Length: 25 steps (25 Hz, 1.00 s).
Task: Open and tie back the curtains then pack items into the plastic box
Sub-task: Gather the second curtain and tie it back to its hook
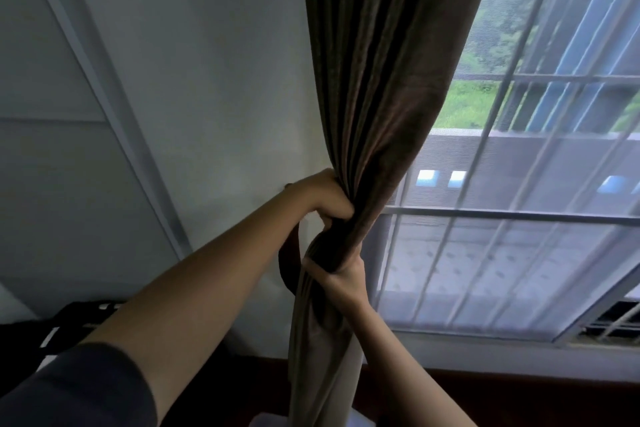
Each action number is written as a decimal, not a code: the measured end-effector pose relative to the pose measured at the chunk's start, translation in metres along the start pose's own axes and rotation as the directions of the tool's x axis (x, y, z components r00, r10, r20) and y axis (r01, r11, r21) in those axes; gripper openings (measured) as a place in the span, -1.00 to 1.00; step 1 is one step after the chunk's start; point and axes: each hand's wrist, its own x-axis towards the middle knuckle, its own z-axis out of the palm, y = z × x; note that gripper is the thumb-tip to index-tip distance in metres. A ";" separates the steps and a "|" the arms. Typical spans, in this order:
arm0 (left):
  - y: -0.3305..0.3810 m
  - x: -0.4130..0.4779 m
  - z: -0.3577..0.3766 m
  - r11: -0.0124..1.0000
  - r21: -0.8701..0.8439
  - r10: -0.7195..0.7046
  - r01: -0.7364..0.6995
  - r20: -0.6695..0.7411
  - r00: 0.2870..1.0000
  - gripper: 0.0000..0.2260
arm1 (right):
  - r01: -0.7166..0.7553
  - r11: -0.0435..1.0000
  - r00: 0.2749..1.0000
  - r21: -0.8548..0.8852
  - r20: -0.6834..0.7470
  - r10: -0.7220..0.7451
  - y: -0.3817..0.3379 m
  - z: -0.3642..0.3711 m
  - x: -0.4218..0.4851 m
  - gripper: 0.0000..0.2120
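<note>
The brown curtain [374, 80] hung from twelve o'clock down the middle of the view, gathered into a tight bunch between the white wall [207, 62] at nine o'clock and the barred window [519, 236] at three o'clock. The left hand [329, 199] was closed around the gathered folds from the wall side, its fingers buried in the cloth. Just below it, toward six o'clock, the right hand [341, 279] gripped the same bunch, thumb pressed across the front. A dark band [287, 263], looped at the curtain's wall side, curved between the two hands; whether either hand held it could not be told. Below the right hand the curtain fell loose toward six o'clock
</note>
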 end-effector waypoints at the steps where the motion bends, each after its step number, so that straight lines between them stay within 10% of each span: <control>1: 0.000 0.002 0.002 1.000 0.014 0.005 -0.005 -0.017 1.000 -0.92 | -0.010 1.000 1.000 0.019 -0.013 0.010 -0.002 0.000 0.001 -0.53; 10: -0.001 -0.015 0.007 0.989 -0.134 -0.053 0.059 0.047 0.998 -0.89 | -0.108 0.992 0.994 0.059 0.010 0.108 -0.002 0.007 0.009 -0.60; 16: 0.003 -0.010 0.013 0.999 -0.031 -0.038 0.036 -0.065 0.997 -0.25 | -0.106 0.993 0.993 0.059 0.049 0.103 0.001 0.009 0.006 -0.52; 25: -0.016 -0.009 0.026 0.964 -0.265 -0.100 0.025 -0.271 0.957 -0.40 | -0.065 0.994 0.987 0.084 0.151 0.052 -0.008 0.005 0.002 -0.43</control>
